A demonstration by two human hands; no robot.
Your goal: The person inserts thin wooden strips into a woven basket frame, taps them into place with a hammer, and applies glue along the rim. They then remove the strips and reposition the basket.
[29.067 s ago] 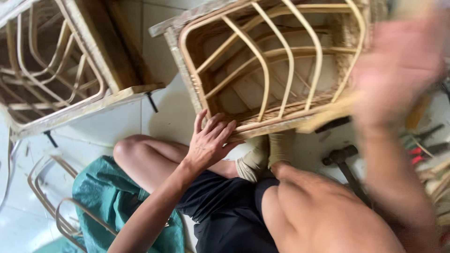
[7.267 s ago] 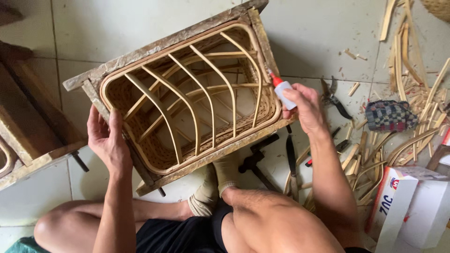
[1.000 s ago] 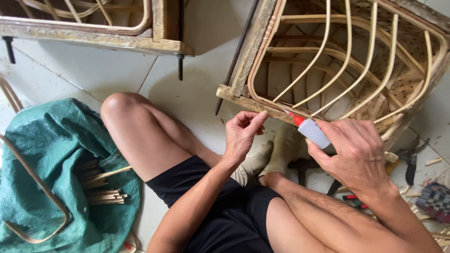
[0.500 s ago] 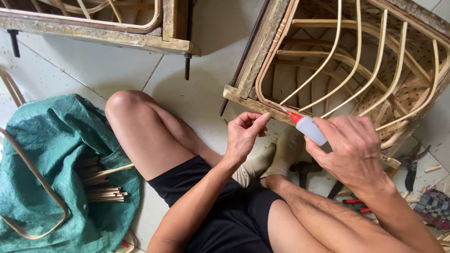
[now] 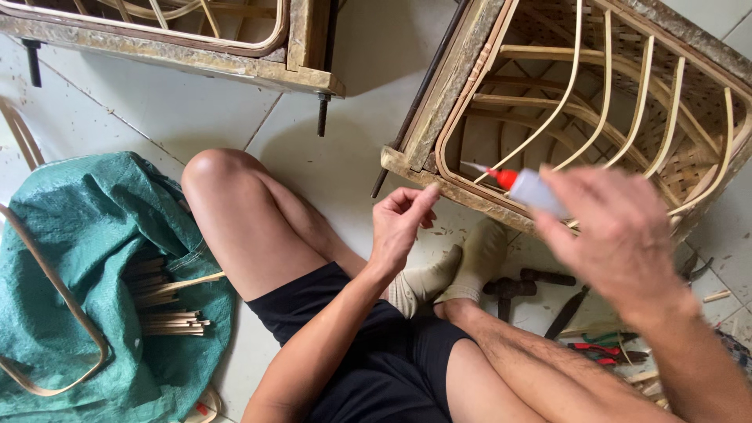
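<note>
Just beside the frame edge, left hand pinches; right hand holds glue bottle.

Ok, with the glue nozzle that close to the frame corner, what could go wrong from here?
1. The left hand pinches the rim right beside the glue bottle tip, so glue may reach its fingers.
2. The right hand looks blurred; the nozzle could miss the rattan frame and drip on the tiled floor.

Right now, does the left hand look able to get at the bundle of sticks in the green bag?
Probably yes. The left hand is at the rattan frame; the sticks lie open in the green bag beyond the left knee, so it must reach over that.
</note>
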